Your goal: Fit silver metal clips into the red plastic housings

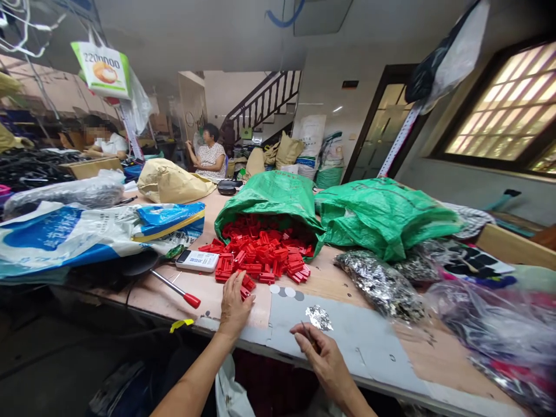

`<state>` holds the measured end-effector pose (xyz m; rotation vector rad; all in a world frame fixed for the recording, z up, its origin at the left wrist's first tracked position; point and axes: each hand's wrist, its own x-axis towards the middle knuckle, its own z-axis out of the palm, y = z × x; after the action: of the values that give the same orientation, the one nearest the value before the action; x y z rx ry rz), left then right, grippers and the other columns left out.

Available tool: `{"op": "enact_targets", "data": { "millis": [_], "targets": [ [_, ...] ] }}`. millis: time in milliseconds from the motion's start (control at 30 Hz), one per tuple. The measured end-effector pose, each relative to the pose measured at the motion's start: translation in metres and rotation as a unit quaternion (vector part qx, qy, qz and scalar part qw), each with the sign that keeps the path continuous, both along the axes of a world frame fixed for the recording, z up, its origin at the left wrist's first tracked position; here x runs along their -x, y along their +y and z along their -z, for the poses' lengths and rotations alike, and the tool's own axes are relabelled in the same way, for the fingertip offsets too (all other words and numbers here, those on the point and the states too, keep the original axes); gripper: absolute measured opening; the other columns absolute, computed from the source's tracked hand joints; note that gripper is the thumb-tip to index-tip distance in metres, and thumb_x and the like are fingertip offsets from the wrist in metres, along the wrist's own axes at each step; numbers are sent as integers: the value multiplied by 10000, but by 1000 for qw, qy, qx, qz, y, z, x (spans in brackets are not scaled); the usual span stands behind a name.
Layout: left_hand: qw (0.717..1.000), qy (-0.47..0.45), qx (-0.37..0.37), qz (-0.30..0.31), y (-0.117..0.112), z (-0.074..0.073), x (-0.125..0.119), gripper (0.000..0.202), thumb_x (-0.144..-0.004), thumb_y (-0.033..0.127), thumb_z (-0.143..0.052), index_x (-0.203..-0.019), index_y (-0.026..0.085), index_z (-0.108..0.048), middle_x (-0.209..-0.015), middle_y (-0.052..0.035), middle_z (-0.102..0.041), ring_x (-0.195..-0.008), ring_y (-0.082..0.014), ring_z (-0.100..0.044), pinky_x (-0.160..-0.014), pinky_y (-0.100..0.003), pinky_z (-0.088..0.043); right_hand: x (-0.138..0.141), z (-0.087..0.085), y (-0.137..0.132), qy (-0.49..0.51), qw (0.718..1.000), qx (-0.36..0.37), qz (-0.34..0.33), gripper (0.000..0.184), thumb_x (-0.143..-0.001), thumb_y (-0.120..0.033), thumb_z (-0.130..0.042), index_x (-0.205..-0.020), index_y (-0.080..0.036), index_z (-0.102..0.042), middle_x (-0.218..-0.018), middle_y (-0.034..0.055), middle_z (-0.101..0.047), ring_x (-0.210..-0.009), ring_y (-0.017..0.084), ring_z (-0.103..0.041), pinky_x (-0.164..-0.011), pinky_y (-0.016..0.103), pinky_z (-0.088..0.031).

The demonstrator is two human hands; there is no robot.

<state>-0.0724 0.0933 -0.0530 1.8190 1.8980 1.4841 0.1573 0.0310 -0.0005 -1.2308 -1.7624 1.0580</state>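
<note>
My left hand (234,304) is at the near edge of a heap of red plastic parts (260,255), its fingers and thumb closed about a small red plastic part (247,285). The heap spills from the mouth of a green woven sack (278,191). My right hand (321,353) is over the table's front edge, fingers pinched on a thin dark tool (309,333) whose kind I cannot make out. Just beyond it, a small pile of shiny metal pieces (319,317) lies on a grey sheet (351,330).
A red-tipped metal lever (191,299) and a white box-shaped device (197,260) are at left. Bags of metal pieces (382,286) and a second green sack (386,211) lie at right. A blue-and-white sack (95,231) covers the far left. Two people sit in the background.
</note>
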Motion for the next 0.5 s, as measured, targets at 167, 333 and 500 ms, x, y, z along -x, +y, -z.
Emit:
{"op": "enact_targets", "data": {
  "millis": [167, 333, 500],
  "targets": [
    [1000, -1, 0, -1, 1, 1, 0, 573, -748, 185, -598, -1302, 222, -456, -1326, -114, -482, -1264, -276, -417, -1072, -478, -320, -26, -5, 9, -40, 998, -29, 48, 374, -819, -539, -526, -880, -197, -666, -742, 27, -601, -661, 164, -525, -590, 249, -436],
    [998, 38, 21, -35, 0, -3, -2, 566, -745, 219, -607, -1296, 201, -482, -1337, -137, -490, -1304, -309, -369, -1091, -521, -253, -14, -28, 37, -107, 989, -100, 10, 302, -852, -465, -515, -892, -198, -651, -871, 51, -633, -614, 139, -500, -598, 262, -439],
    [992, 65, 84, -67, 0, -7, -6, 692, -701, 259, -663, -1354, 236, -432, -1449, -140, -390, -1388, -345, -221, -1103, -580, -142, 42, -56, 91, -171, 963, -183, -96, 261, -859, -372, -546, -1055, -213, -614, -978, 45, -630, -711, 140, -537, -675, 264, -438]
  ]
}}
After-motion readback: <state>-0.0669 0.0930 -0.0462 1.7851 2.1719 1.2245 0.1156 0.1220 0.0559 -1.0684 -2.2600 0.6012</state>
